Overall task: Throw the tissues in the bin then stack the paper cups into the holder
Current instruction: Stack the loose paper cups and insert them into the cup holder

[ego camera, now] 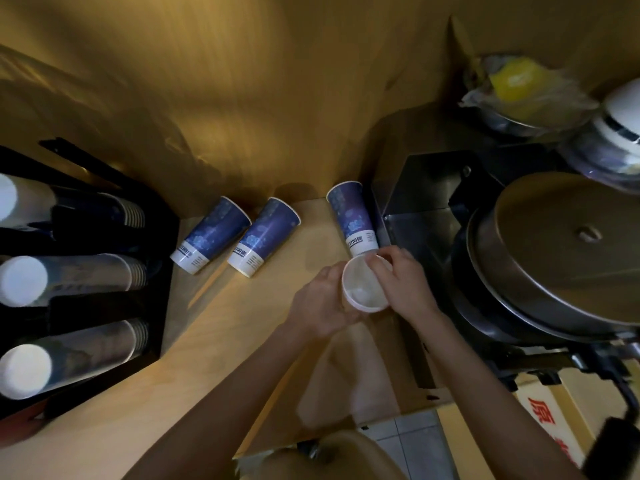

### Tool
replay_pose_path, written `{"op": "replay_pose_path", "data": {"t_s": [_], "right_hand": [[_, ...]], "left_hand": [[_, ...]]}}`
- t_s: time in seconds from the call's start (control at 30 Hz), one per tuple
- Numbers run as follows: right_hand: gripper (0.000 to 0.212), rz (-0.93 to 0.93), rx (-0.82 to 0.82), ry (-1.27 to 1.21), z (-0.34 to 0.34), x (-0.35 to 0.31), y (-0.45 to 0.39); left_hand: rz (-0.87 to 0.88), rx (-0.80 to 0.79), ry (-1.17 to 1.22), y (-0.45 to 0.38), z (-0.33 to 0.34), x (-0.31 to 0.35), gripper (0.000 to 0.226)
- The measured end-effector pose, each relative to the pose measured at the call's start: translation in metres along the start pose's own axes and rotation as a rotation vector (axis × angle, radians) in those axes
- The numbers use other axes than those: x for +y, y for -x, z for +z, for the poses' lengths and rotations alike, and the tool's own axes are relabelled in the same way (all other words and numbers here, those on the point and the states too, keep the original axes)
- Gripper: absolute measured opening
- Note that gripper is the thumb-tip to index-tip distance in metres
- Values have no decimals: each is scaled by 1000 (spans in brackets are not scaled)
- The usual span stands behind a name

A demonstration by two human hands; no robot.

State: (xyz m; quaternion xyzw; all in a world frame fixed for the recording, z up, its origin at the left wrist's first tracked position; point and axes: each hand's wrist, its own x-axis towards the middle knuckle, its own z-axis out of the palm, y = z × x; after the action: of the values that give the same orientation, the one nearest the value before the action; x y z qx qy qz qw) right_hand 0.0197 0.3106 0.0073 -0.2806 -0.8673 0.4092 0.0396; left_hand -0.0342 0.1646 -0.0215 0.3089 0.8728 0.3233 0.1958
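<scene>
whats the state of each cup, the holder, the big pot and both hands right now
held cup: upright, mouth up, white wad inside
left hand: wrapped around held cup
right hand: fingertips at the cup's rim
three blue cups: upside down on the counter, apart
cup holder: three tubes, each holding stacked cups
big pot: lid on

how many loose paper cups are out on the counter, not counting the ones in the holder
4: two cups upside down mid-counter, one by the metal machine, one held in both hands.
</scene>
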Motion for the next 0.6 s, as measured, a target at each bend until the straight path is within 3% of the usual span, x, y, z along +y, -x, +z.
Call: {"op": "replay_pose_path", "data": {"t_s": [0.13, 0.3, 0.47, 0.6], "right_hand": [[34, -76, 16, 178, 0, -16, -20], [20, -197, -1, 375, 0, -43, -60], [19, -303, 24, 455, 11, -62, -109], [39, -200, -62, 551, 33, -57, -145]], "left_hand": [[1, -90, -126, -5, -16, -9, 87], [-16, -238, -356, -22, -56, -27, 47], [-44, 26, -421, -58, -90, -46, 26], [-150, 196, -426, -90, -89, -64, 43]]}}
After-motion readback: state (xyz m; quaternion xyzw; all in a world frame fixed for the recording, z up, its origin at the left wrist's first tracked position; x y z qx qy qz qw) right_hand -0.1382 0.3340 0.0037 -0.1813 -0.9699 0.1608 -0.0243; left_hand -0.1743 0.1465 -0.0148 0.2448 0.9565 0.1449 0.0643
